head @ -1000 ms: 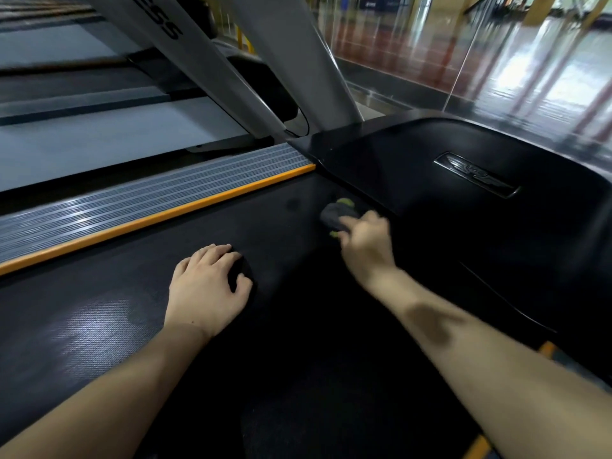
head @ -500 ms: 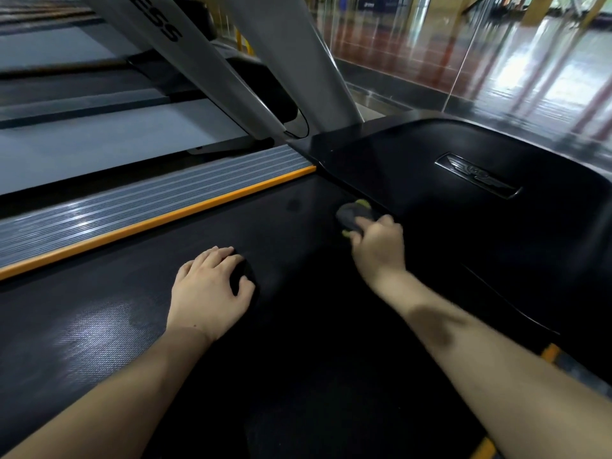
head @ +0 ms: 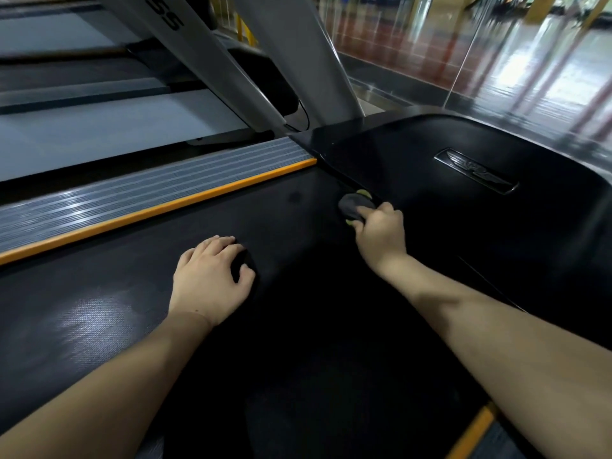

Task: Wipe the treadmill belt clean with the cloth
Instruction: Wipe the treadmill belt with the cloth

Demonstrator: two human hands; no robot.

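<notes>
Right hand [head: 381, 235] grips cloth [head: 356, 205] at fingertips on belt [head: 298, 326]

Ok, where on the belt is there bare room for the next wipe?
Bare belt lies between the left hand and the orange strip, and between the two forearms. It is tight where the right hand grips the cloth against the motor cover.

Black rubber treadmill belt [head: 109, 313]: matt, finely woven texture, dull sheen at 8 o'clock. Grey ribbed side rail [head: 132, 197] at 10 o'clock: grooved, semi-gloss, edged by a smooth orange strip [head: 165, 208]. Black plastic motor cover [head: 430, 200] at 2 o'clock: smooth, glossy, with a metallic badge [head: 477, 171]. Dark grey cloth with yellow-green edge [head: 356, 203]: soft, matt. Silver upright frame posts [head: 298, 44]: smooth, satin.
</notes>
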